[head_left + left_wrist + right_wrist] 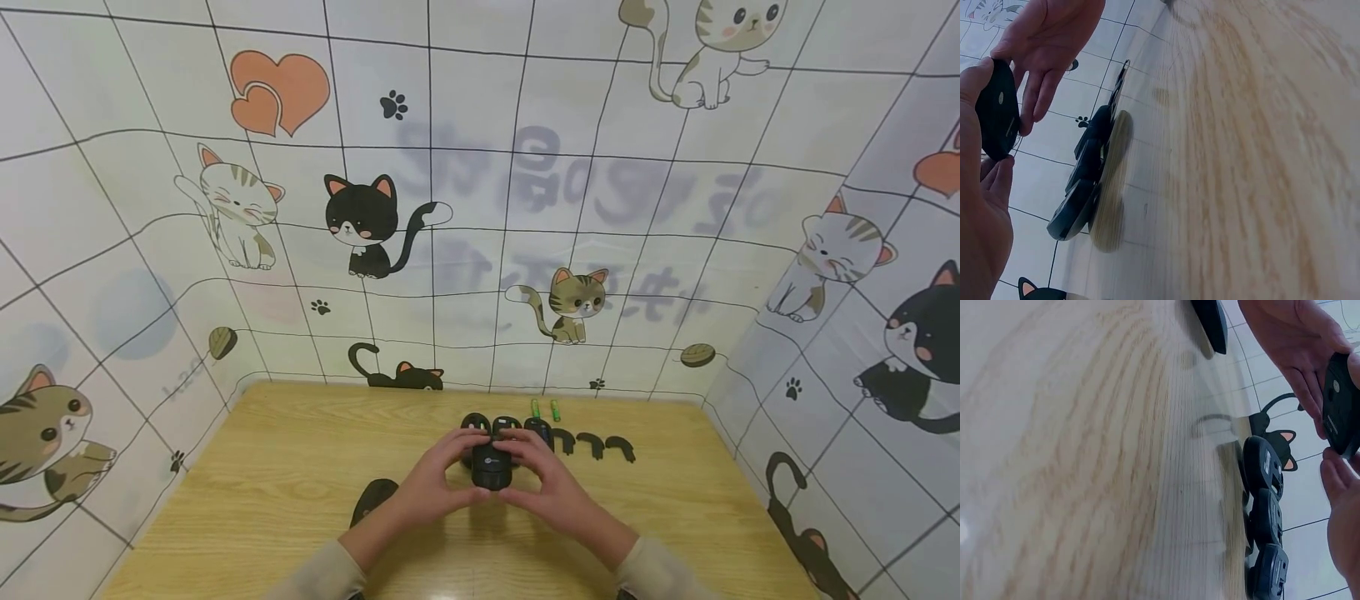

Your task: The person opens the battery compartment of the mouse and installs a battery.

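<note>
Both hands hold one black computer mouse [491, 468] between them, lifted over the table's middle. My left hand [438, 479] pinches its left side with fingertips and thumb; my right hand [546, 483] does the same on the right. A small pale oval logo shows on the mouse [999, 112] in the left wrist view. Beyond the hands, several black mice stand in a row, among them one mouse [1264, 464] at the row's near end in the right wrist view. Partly hidden by my left forearm is another dark rounded mouse [372, 498].
Right of the row lie three curved black covers, one of them a battery cover [591, 445]. Two green batteries, including the left battery [536, 408], lie behind. The wooden table [300, 442] meets a cat-patterned sheet [465, 208] at the back and sides.
</note>
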